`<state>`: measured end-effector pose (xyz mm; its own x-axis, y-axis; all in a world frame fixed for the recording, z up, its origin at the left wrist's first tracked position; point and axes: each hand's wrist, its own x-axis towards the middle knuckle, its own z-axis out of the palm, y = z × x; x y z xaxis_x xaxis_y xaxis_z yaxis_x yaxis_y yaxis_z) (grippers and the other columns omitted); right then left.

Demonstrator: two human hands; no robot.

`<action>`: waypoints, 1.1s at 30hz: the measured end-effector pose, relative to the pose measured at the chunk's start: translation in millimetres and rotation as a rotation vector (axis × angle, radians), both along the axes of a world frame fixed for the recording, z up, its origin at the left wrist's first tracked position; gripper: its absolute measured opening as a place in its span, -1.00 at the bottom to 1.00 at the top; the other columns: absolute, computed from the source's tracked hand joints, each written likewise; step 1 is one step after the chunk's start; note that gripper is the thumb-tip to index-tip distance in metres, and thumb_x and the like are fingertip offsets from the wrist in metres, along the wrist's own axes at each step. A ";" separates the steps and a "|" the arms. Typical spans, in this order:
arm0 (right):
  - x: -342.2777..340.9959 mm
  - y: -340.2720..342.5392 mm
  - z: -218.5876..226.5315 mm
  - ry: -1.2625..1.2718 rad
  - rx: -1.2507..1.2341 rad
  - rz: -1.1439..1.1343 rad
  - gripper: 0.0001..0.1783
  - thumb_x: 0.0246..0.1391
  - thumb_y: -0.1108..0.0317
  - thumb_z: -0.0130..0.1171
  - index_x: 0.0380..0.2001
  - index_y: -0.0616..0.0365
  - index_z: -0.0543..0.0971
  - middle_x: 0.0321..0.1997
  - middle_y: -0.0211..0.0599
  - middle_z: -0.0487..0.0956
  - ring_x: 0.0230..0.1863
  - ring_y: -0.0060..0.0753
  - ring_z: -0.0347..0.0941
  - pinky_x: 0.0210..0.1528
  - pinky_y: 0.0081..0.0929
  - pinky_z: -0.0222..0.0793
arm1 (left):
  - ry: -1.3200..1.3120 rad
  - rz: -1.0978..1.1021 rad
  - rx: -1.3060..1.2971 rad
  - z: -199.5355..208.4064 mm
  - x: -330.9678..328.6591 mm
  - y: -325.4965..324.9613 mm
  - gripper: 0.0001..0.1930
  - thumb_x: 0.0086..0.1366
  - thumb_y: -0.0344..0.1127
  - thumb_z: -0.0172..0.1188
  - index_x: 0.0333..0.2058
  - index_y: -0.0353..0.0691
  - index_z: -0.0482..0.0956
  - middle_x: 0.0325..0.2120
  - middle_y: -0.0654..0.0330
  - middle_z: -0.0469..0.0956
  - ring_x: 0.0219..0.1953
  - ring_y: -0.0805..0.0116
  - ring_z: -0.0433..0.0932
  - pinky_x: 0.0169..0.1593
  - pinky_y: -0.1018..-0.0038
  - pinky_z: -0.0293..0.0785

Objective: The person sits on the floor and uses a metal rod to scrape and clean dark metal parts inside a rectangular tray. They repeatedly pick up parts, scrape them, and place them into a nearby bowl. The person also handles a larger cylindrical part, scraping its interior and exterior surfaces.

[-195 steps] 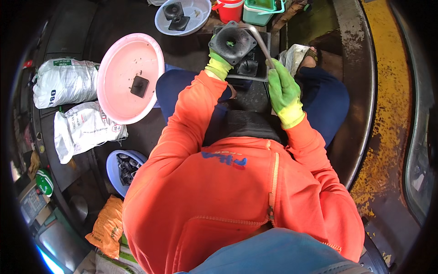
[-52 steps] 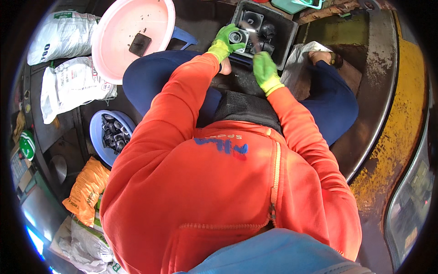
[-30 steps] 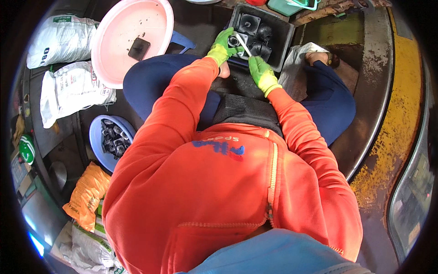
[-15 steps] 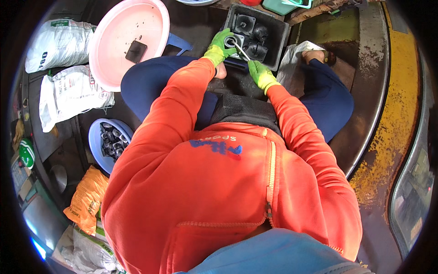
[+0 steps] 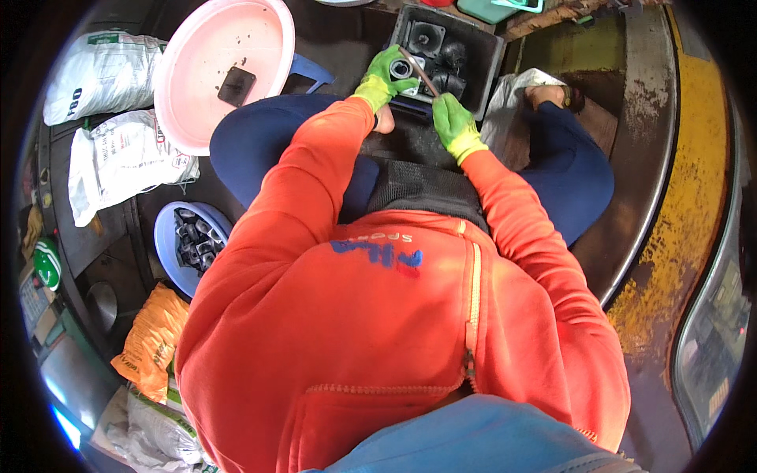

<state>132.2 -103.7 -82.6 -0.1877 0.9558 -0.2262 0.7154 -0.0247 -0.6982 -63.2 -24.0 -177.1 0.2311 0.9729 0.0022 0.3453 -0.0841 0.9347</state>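
My left hand (image 5: 381, 76), in a yellow-green glove, is closed around a black part with a round, pale-rimmed opening (image 5: 400, 69), held at the near left side of a dark grey crate (image 5: 490, 72). In my right hand (image 5: 454, 124), gloved alike, is a slim blade-like tool (image 5: 419, 71). It slants up and left, its tip past the far edge of the held part and seemingly above it. Inside the crate lie several black moulded parts, one with a square flange (image 5: 425, 39). What the right fingers do beneath the glove's back is hidden.
A pink basin (image 5: 189, 87) at the left holds a black square piece (image 5: 236, 87). Nearer me, a blue basin (image 5: 167, 236) contains several black pieces. White sacks (image 5: 110, 83) and an orange bag (image 5: 154, 335) lie further left. A yellow worn metal edge (image 5: 684, 173) runs along the right.
The tool's tip has left the round opening of the held part and swung up past its far edge. My right hand has shifted slightly.
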 end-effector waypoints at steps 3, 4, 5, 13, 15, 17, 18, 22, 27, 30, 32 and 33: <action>-1.4 2.0 0.6 -0.164 -0.196 -0.015 -0.47 0.25 -0.09 -0.25 -0.18 0.18 0.47 -0.10 0.19 0.51 -0.05 0.28 0.40 -0.02 -0.03 0.29 | 0.173 0.048 0.201 -1.1 0.1 0.6 -0.30 -0.15 -0.22 0.48 0.04 -0.19 0.47 0.19 -0.03 0.29 0.21 0.05 0.30 0.25 0.30 0.25; -1.1 0.9 0.8 -0.161 -0.163 -0.030 -0.46 0.25 -0.09 -0.25 -0.16 0.18 0.47 -0.09 0.19 0.51 -0.04 0.28 0.40 -0.01 -0.04 0.29 | 0.209 0.043 0.129 -1.8 0.6 2.0 -0.31 -0.15 -0.22 0.48 0.04 -0.18 0.47 0.20 -0.02 0.28 0.21 0.05 0.31 0.26 0.30 0.24; -1.5 2.2 0.8 -0.086 -0.137 -0.024 -0.46 0.25 -0.09 -0.25 -0.17 0.17 0.47 -0.09 0.19 0.51 -0.04 0.27 0.40 -0.01 -0.04 0.29 | 0.215 0.052 0.156 -2.4 -0.1 0.5 -0.31 -0.14 -0.24 0.47 0.04 -0.19 0.46 0.21 -0.01 0.28 0.20 0.05 0.32 0.26 0.31 0.24; -1.4 3.7 6.2 -0.104 -0.182 -0.015 -0.50 0.26 -0.06 -0.25 -0.18 0.13 0.47 -0.11 0.13 0.51 -0.03 0.24 0.39 -0.05 -0.06 0.29 | 0.078 0.065 0.141 -8.7 -0.5 2.4 -0.25 -0.21 -0.19 0.51 0.03 -0.20 0.45 0.18 -0.03 0.30 0.19 0.01 0.30 0.24 0.27 0.24; -3.9 1.1 10.7 0.029 -0.111 0.001 -0.45 0.25 -0.11 -0.27 -0.12 0.13 0.48 -0.04 0.13 0.50 0.02 0.23 0.38 0.02 -0.07 0.28 | -0.114 0.076 -0.018 -13.1 0.6 2.5 -0.26 -0.25 -0.12 0.53 -0.01 -0.13 0.49 0.11 -0.01 0.36 0.14 -0.03 0.31 0.23 0.23 0.24; -6.4 1.2 15.1 -0.018 -0.100 -0.005 -0.46 0.24 -0.13 -0.21 -0.16 0.13 0.49 -0.14 0.12 0.53 -0.03 0.19 0.42 -0.02 -0.11 0.31 | -0.068 0.085 0.068 -18.8 1.1 3.5 -0.29 -0.24 -0.18 0.53 -0.01 -0.10 0.49 0.05 0.00 0.41 0.10 -0.02 0.34 0.21 0.23 0.27; -5.6 -0.8 17.9 -0.083 -0.147 -0.028 -0.46 0.23 -0.14 -0.18 -0.18 0.13 0.50 -0.19 0.11 0.55 -0.06 0.17 0.45 -0.04 -0.13 0.32 | -0.043 0.129 0.115 -22.1 1.4 1.3 -0.29 -0.24 -0.17 0.52 -0.01 -0.09 0.49 0.07 0.00 0.40 0.10 -0.03 0.34 0.20 0.23 0.27; -3.9 0.8 18.8 -0.072 -0.320 -0.051 -0.41 0.24 -0.10 -0.26 0.06 0.12 0.45 0.09 0.18 0.44 0.16 0.17 0.32 0.17 -0.16 0.22 | 0.134 0.049 0.162 -28.6 -1.0 6.7 -0.21 -0.25 -0.12 0.53 0.03 -0.17 0.46 0.18 0.00 0.31 0.19 -0.04 0.26 0.26 0.22 0.19; -1.8 -6.4 -4.2 0.035 -0.152 -0.091 -0.51 0.24 -0.06 -0.14 -0.10 0.14 0.50 -0.13 0.09 0.52 0.00 0.13 0.43 -0.01 -0.23 0.29 | 0.163 0.013 0.181 -27.2 0.6 4.4 -0.26 -0.17 -0.27 0.51 0.06 -0.25 0.43 0.07 0.03 0.38 0.11 0.16 0.39 0.18 0.38 0.33; -1.8 -1.3 -18.9 0.016 -0.164 -0.124 -0.55 0.24 -0.03 -0.08 -0.13 0.11 0.53 -0.14 0.01 0.55 -0.04 0.04 0.49 -0.05 -0.26 0.33 | 0.153 0.054 0.250 -26.1 0.5 3.0 -0.24 -0.19 -0.25 0.53 0.06 -0.27 0.42 0.13 -0.03 0.33 0.15 0.14 0.36 0.19 0.35 0.32; 0.3 1.1 -20.5 0.067 -0.143 -0.132 -0.53 0.24 -0.05 -0.09 -0.07 0.09 0.53 -0.07 -0.01 0.55 0.01 0.02 0.48 0.03 -0.28 0.31 | 0.103 0.071 0.123 -25.6 0.0 2.8 -0.25 -0.18 -0.25 0.52 0.05 -0.27 0.43 0.16 -0.06 0.30 0.16 0.13 0.35 0.19 0.35 0.31; 3.4 0.8 -17.7 0.114 -0.125 -0.062 -0.37 0.24 -0.10 -0.27 0.03 0.22 0.45 0.05 0.18 0.46 0.13 0.20 0.33 0.15 -0.13 0.22 | 0.025 0.027 0.077 -25.1 -1.2 4.1 -0.25 -0.18 -0.25 0.52 0.05 -0.27 0.43 0.19 -0.09 0.27 0.17 0.09 0.34 0.19 0.34 0.31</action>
<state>135.5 -102.9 -100.3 -0.1607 0.9322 -0.3243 0.6265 -0.1576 -0.7633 -64.4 -19.9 -202.2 0.2058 0.9760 0.0717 0.3718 -0.1457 0.9168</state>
